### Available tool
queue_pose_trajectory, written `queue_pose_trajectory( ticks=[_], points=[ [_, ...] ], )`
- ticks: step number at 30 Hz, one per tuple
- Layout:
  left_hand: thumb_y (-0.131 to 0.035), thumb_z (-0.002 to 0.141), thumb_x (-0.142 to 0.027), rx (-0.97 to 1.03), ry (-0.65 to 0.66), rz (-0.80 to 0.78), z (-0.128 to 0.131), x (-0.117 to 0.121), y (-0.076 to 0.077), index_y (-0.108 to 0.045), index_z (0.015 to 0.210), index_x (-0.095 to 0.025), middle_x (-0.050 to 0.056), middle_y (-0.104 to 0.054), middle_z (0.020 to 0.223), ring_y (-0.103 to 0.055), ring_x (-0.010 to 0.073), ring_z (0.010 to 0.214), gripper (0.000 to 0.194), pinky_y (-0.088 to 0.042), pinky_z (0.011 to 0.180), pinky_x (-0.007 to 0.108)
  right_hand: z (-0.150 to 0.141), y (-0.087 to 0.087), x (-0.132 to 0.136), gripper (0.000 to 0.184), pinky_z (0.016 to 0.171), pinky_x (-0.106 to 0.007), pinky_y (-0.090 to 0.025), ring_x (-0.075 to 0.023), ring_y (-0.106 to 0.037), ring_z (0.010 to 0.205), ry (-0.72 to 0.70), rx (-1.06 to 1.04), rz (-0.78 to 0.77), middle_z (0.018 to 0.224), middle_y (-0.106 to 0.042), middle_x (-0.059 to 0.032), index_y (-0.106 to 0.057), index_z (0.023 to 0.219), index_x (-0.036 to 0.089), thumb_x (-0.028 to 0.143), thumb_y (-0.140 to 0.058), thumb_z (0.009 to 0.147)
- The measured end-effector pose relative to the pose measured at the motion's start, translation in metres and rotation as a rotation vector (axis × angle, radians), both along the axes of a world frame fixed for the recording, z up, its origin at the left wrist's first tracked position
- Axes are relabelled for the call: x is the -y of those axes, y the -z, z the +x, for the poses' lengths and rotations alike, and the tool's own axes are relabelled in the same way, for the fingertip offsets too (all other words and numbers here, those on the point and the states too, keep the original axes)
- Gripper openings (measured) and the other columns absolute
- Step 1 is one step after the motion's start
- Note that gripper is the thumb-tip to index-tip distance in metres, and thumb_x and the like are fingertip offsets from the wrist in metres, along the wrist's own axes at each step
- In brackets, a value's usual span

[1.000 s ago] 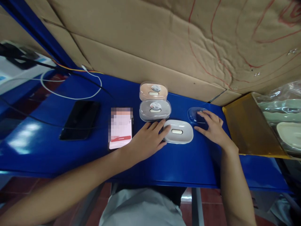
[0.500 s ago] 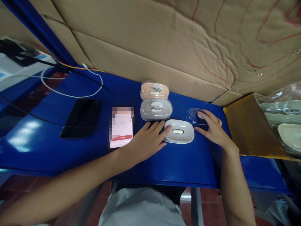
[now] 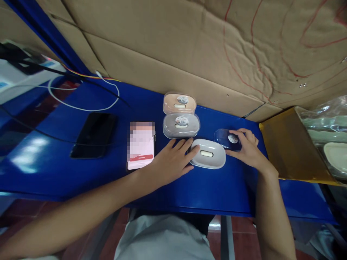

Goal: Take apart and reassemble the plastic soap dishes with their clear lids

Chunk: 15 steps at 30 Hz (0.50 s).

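"Grip of the right hand [image 3: 245, 146], what is in it?"

"It holds the clear lid [image 3: 225, 138] between thumb and fingers, just beside the white dish [image 3: 214, 159], at its right end."

"And the left hand [image 3: 173, 158]?"

"Its fingers touch the dish's left end; if they grip, I cannot tell."

"Other things?"

"1 grey box [image 3: 170, 125] and 1 peach box [image 3: 170, 103], behind the dish, towards left."

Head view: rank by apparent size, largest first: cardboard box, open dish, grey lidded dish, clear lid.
1. Cardboard box
2. Open dish, grey lidded dish: too alike to rank
3. Clear lid: visible part smallest; right hand covers some
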<state>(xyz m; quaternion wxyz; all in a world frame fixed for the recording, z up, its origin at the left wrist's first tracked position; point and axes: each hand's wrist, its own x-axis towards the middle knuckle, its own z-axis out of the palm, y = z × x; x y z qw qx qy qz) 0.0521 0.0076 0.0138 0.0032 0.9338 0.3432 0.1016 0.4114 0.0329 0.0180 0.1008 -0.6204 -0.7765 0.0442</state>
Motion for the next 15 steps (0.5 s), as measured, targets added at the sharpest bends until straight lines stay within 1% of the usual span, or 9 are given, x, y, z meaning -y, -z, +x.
queue_pose_trajectory(
  ticks=[2, 3, 6, 9, 12, 15],
  points=[
    [-0.067, 0.102, -0.043, 0.018, 0.01, -0.014, 0.001, -0.001, -0.001, -0.05, 0.152, -0.017, 0.022, -0.046, 0.163, -0.053, 0.0376, 0.143, 0.058, -0.042, 0.114, 0.051, 0.001, 0.0, 0.0, 0.079, 0.119, -0.067, -0.032, -0.0423, -0.042, 0.15, -0.042, -0.046, -0.048, 0.158, -0.045, -0.0142, -0.049, 0.15, 0.036, 0.074, -0.072, 0.084],
    [-0.067, 0.102, -0.044, 0.031, 0.011, -0.02, 0.002, -0.002, -0.002, -0.052, 0.15, -0.017, 0.022, -0.046, 0.163, -0.053, 0.0373, 0.143, 0.057, -0.042, 0.115, 0.051, 0.002, -0.001, -0.001, 0.08, 0.119, -0.067, -0.034, -0.042, -0.042, 0.15, -0.063, -0.076, -0.079, 0.16, -0.045, -0.0139, -0.047, 0.151, 0.036, 0.073, -0.073, 0.085],
    [-0.069, 0.101, -0.045, 0.078, 0.015, -0.035, 0.003, -0.004, -0.001, -0.056, 0.144, -0.018, 0.02, -0.05, 0.16, -0.055, 0.0358, 0.141, 0.052, -0.041, 0.116, 0.05, 0.004, -0.004, -0.001, 0.083, 0.114, -0.066, -0.043, -0.0419, -0.052, 0.143, -0.079, -0.151, -0.118, 0.155, -0.053, -0.0141, -0.045, 0.152, 0.035, 0.072, -0.076, 0.083],
    [-0.071, 0.1, -0.046, 0.116, 0.007, -0.048, 0.005, -0.006, 0.001, -0.058, 0.141, -0.019, 0.018, -0.054, 0.157, -0.058, 0.0349, 0.138, 0.051, -0.04, 0.117, 0.05, 0.0, -0.012, 0.003, 0.085, 0.113, -0.065, -0.046, -0.0421, -0.057, 0.138, -0.057, -0.184, -0.079, 0.151, -0.057, -0.0145, -0.045, 0.153, 0.033, 0.073, -0.075, 0.084],
    [-0.075, 0.097, -0.045, 0.144, -0.015, -0.069, 0.006, -0.008, 0.003, -0.051, 0.149, -0.019, 0.016, -0.055, 0.157, -0.058, 0.0342, 0.138, 0.063, -0.04, 0.117, 0.05, -0.012, -0.023, 0.011, 0.085, 0.115, -0.062, -0.046, -0.0402, -0.056, 0.139, -0.093, -0.207, -0.097, 0.155, -0.054, -0.0133, -0.042, 0.156, 0.034, 0.072, -0.073, 0.087],
    [-0.078, 0.095, -0.043, 0.174, -0.025, -0.097, 0.007, -0.009, 0.003, -0.04, 0.158, -0.018, 0.016, -0.056, 0.157, -0.056, 0.033, 0.141, 0.078, -0.04, 0.117, 0.048, -0.032, -0.03, 0.021, 0.082, 0.117, -0.064, -0.043, -0.0404, -0.049, 0.146, -0.168, -0.174, -0.153, 0.158, -0.05, -0.0132, -0.04, 0.158, 0.036, 0.07, -0.071, 0.09]
  ],
)
